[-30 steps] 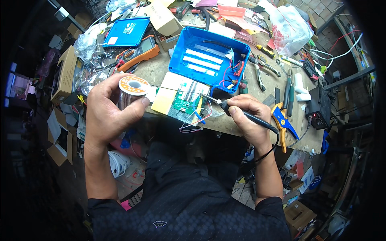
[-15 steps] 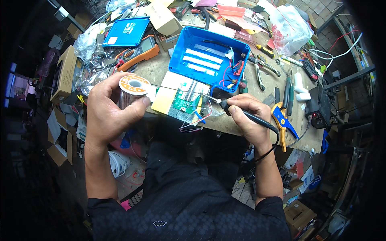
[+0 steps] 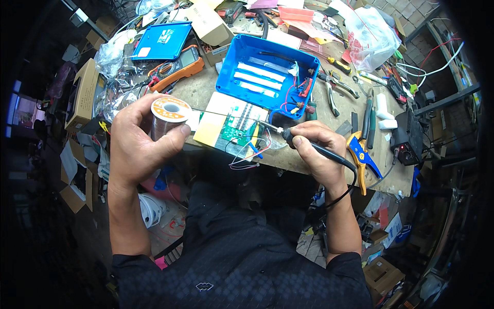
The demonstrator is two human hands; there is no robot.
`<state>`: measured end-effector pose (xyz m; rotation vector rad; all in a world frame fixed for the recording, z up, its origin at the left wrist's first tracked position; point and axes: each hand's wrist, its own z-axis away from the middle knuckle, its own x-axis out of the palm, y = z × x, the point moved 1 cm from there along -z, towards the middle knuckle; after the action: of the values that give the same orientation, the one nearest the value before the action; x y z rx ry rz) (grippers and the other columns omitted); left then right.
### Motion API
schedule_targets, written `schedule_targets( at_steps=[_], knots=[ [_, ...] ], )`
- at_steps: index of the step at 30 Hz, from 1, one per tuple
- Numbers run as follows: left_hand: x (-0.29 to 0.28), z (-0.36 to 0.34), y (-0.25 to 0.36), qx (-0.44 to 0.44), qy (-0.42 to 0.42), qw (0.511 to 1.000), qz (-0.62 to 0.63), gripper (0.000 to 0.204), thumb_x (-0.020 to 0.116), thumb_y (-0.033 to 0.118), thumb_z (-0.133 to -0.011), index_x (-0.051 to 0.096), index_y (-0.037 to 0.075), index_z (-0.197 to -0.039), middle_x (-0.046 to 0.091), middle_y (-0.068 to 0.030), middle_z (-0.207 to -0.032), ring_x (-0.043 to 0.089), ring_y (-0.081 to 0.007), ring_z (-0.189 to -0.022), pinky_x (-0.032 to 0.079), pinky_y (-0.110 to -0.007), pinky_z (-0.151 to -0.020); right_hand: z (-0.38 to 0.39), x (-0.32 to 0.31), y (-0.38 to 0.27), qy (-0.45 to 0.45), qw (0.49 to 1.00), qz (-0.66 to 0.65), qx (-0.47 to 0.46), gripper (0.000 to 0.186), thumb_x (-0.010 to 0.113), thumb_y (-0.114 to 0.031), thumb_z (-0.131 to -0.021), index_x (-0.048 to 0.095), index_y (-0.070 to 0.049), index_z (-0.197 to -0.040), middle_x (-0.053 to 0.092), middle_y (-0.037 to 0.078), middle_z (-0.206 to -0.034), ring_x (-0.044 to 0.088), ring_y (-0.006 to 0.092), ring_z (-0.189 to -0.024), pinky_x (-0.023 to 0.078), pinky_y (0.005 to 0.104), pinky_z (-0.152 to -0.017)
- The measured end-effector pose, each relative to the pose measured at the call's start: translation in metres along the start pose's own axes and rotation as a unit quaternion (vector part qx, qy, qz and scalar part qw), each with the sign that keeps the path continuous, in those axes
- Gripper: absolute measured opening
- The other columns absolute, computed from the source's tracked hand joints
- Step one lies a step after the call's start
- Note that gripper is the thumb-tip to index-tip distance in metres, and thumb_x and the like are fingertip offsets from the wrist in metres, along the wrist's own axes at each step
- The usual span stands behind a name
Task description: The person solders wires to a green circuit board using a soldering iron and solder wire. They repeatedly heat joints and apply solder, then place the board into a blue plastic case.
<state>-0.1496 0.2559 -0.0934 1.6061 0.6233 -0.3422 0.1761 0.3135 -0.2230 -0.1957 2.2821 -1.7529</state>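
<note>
My left hand [image 3: 144,141] is closed round a spool of solder wire [image 3: 170,116] with an orange and white top. A strand of wire runs from the spool toward a green circuit board [image 3: 235,133] at the bench's front edge. My right hand [image 3: 321,152] grips a soldering iron [image 3: 324,151] by its black handle. The iron's tip points left and lies at the board's right part; whether it touches a joint is too small to tell. Thin coloured leads [image 3: 244,164] hang off the board's front. Beneath the board is a yellow and dark-striped piece [image 3: 208,129].
Behind the board stands an open blue plastic box [image 3: 226,77] with wires inside. Its blue lid [image 3: 160,41] and an orange multimeter [image 3: 177,68] lie to the left. Wire strippers [image 3: 363,159], pliers [image 3: 332,98] and a black soldering station [image 3: 407,139] are on the right.
The spool in my left hand has shifted very slightly left. My right hand and the iron have hardly moved.
</note>
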Motion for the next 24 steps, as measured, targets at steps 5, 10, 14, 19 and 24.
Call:
schedule_targets(
  at_steps=[5, 10, 14, 19, 24],
  knots=[
    [-0.0006, -0.0004, -0.0004, -0.001, -0.005, 1.000, -0.015, 0.040, 0.086, 0.023, -0.077, 0.075, -0.004, -0.105, 0.077, -0.0066, -0.094, 0.072, -0.0122, -0.086, 0.057, -0.028, -0.081, -0.0003, 0.0004, 0.0002, 0.002, 1.000, 0.002, -0.003, 0.019, 0.079, -0.009, -0.092, 0.082, 0.004, -0.105, 0.078, 0.014, -0.106, 0.073, 0.0192, -0.098, 0.057, 0.0315, -0.088],
    [0.0006, -0.0015, -0.0024, 0.005, 0.003, 1.000, -0.030, 0.041, 0.086, 0.024, -0.076, 0.075, -0.004, -0.103, 0.076, -0.0075, -0.093, 0.072, -0.0129, -0.085, 0.057, -0.029, -0.080, -0.0006, 0.0000, 0.0012, 0.000, 1.000, -0.001, -0.005, 0.019, 0.078, -0.008, -0.092, 0.082, 0.004, -0.105, 0.078, 0.014, -0.106, 0.073, 0.0190, -0.098, 0.057, 0.0313, -0.088],
    [0.0004, -0.0017, 0.0013, -0.008, -0.005, 0.999, -0.038, 0.045, 0.085, 0.025, -0.076, 0.075, -0.005, -0.107, 0.076, -0.0074, -0.096, 0.072, -0.0128, -0.087, 0.057, -0.029, -0.082, 0.0002, 0.0004, 0.0012, 0.002, 1.000, -0.009, 0.004, 0.018, 0.078, -0.008, -0.092, 0.082, 0.004, -0.106, 0.078, 0.014, -0.106, 0.072, 0.0187, -0.098, 0.057, 0.0309, -0.087],
    [-0.0029, -0.0022, -0.0009, -0.021, -0.029, 0.998, -0.046, 0.051, 0.085, 0.025, -0.077, 0.073, -0.006, -0.116, 0.076, -0.0068, -0.102, 0.071, -0.0122, -0.092, 0.056, -0.028, -0.087, 0.0000, 0.0000, 0.0006, 0.002, 1.000, -0.011, 0.007, 0.018, 0.078, -0.007, -0.092, 0.082, 0.004, -0.105, 0.078, 0.014, -0.106, 0.072, 0.0186, -0.098, 0.057, 0.0308, -0.087],
    [-0.0020, -0.0026, 0.0011, -0.031, -0.030, 0.998, -0.042, 0.051, 0.085, 0.025, -0.077, 0.073, -0.006, -0.116, 0.076, -0.0072, -0.103, 0.071, -0.0124, -0.093, 0.056, -0.029, -0.088, 0.0005, 0.0003, 0.0019, 0.002, 1.000, -0.014, 0.010, 0.018, 0.078, -0.007, -0.091, 0.082, 0.003, -0.105, 0.078, 0.014, -0.106, 0.072, 0.0185, -0.098, 0.056, 0.0307, -0.087]
  ],
)
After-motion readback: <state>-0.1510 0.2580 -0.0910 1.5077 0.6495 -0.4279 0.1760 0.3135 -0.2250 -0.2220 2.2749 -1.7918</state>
